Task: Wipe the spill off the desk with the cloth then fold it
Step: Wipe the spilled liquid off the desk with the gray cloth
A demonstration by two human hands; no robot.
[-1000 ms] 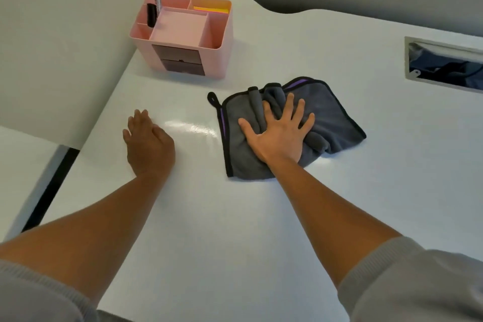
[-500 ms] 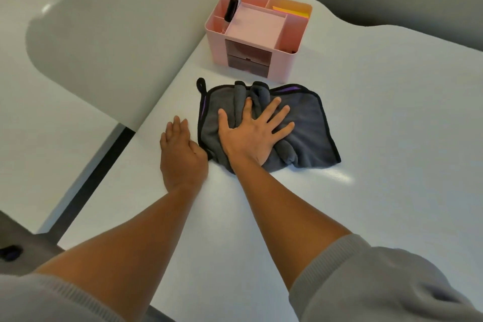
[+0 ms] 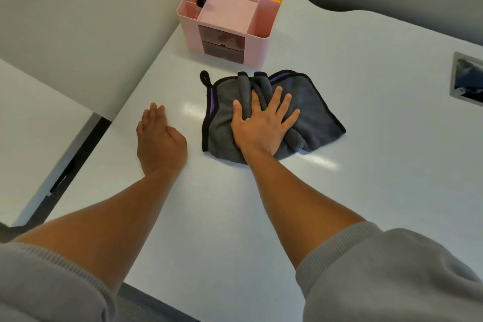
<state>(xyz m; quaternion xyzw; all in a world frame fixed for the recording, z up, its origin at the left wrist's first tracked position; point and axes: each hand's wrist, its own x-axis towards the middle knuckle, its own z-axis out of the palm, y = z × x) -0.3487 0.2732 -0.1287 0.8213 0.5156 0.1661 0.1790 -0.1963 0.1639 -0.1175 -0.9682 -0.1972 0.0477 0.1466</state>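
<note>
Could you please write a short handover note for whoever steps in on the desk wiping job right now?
Right hand: flat, fingers spread, pressing on the grey cloth.
Left hand: flat on the bare desk, apart from the cloth, holding nothing.
Cloth: bunched and wrinkled mid-desk, just in front of the pink organiser, its hanging loop toward the organiser.
Done: wiping is under way; no clear puddle shows, only glare streaks on the desk, so I cannot tell whether the spill is fully gone.
Left: check the surface beside the cloth, finish wiping if needed, then spread the cloth flat and fold it.
</note>
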